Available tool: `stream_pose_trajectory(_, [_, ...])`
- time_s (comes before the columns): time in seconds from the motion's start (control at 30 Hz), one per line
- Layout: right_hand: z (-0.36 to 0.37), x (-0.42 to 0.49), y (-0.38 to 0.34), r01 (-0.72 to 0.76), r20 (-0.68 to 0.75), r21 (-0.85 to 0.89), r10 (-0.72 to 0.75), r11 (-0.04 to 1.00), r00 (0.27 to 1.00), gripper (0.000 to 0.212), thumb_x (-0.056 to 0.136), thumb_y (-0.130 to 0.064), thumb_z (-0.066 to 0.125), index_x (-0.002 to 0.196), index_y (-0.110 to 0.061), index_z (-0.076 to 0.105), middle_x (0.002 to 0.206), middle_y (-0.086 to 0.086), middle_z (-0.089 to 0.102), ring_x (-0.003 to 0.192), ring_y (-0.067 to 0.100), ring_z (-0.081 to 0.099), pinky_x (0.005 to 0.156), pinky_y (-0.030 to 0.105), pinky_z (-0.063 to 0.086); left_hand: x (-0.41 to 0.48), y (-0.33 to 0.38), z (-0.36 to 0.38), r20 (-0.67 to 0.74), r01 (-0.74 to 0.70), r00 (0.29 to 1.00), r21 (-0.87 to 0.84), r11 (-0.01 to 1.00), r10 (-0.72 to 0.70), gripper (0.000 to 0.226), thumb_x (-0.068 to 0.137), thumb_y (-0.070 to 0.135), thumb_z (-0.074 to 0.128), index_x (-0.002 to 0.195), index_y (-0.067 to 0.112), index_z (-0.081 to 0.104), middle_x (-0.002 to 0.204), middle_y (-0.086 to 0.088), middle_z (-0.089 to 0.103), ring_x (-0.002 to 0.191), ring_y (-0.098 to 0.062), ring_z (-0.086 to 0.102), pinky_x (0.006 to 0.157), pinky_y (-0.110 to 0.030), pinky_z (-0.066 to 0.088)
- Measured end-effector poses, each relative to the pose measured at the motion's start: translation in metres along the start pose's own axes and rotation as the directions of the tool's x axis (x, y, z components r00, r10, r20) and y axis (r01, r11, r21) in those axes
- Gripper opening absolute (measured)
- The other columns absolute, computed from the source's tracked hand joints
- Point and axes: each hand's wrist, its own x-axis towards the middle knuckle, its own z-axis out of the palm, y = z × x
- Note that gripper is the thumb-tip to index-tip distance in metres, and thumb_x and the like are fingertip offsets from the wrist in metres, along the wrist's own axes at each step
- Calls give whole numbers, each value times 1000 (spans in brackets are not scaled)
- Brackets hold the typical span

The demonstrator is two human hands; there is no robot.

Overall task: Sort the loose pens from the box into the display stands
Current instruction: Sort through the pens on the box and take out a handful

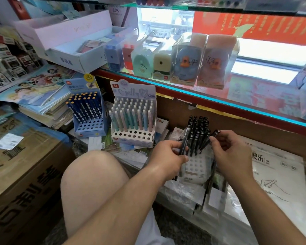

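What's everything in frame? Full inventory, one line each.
white stand: one, white, front holes empty, between the hands
black pens: many, black, standing in the white stand
pastel pen stand: one, mint, pink and blue pens, left of the white stand
blue pencil stand: one, navy pencils, leftmost
sharpener boxes: several, mixed colours, on the glass shelf
cardboard box: one, brown, lower left
notebook stack: one, mostly blue, behind the cardboard box
paper pad: one, white, lower right
knee: one, bare, centre
left hand: one, grips loose pens, black
right hand: one, pinches a single pen, black
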Motion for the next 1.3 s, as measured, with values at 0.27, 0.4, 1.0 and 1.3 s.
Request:
stream_pose_trajectory(0.27, [2, 1, -1, 35, 12, -29, -35, 999, 999, 16, 93, -20, 72, 100, -31, 63, 84, -18, 64, 79, -4, 61, 68, 9, 44, 2, 0, 0, 11, 0, 1000, 0, 1000, 0, 22, 91, 9, 73, 106, 25, 73, 95, 4, 72, 98, -17, 69, 97, -45, 57])
stream_pose_trajectory(0.4, [4, -1, 0, 61, 22, -46, -60, 997, 998, 16, 93, -20, 72, 100, -31, 62, 84, -21, 62, 79, -7, 60, 68, 7, 42, 2, -1, 1, 7, 10, 1000, 1, 1000, -10, 22, 91, 10, 73, 106, 26, 73, 99, 3, 74, 99, -17, 70, 96, -45, 58])
stream_pose_trajectory(1.0, [23, 3, 13, 92, 163, -418, -25, 904, 986, 17, 90, -31, 73, 105, -25, 69, 94, -9, 69, 90, 13, 60, 71, 34, 52, 3, -3, 4, 26, 6, 1000, -44, 999, -5, 23, 90, 11, 74, 108, 26, 72, 95, -2, 72, 91, -25, 73, 84, -49, 62])
stream_pose_trajectory(1.3, [1, -15, -22, -51, 187, 236, 6, 971, 982, 12, 97, -22, 65, 102, -32, 69, 86, -7, 70, 82, 5, 66, 68, 23, 57, 0, 0, 6, 110, -38, 993, 6, 999, 37, 25, 91, 11, 74, 108, 29, 75, 94, 2, 73, 93, -20, 71, 92, -44, 59])
